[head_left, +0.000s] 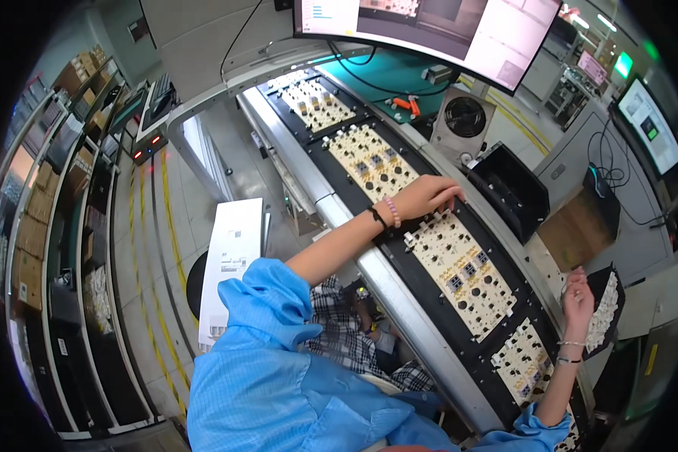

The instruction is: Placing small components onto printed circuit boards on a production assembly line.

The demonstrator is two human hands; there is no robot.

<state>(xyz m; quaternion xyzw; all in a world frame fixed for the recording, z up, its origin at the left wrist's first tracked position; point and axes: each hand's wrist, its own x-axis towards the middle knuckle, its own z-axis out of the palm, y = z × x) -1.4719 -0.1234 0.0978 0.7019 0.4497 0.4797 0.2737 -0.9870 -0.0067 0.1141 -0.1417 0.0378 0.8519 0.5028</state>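
My left hand (427, 197) reaches across the conveyor line to the far corner of a cream circuit board panel (459, 265). Its fingers are bent together and touch the small pale parts along the panel's upper edge; anything between them is too small to make out. Off the line on the right, my right hand (578, 300) is raised beside a black tray (615, 276) holding many small white pieces (601, 320). The right fingertips are drawn together, and what they hold, if anything, cannot be seen. The panel between my hands carries dark square chips and round black components.
More panels lie along the black carrier track (399, 256), one beyond my left hand (369, 160) and another nearer me (523, 361). A black bin (508, 188) and a fan (465, 117) stand across the line. Above hangs a monitor (429, 30). Shelves with boxes (34, 233) line the left.
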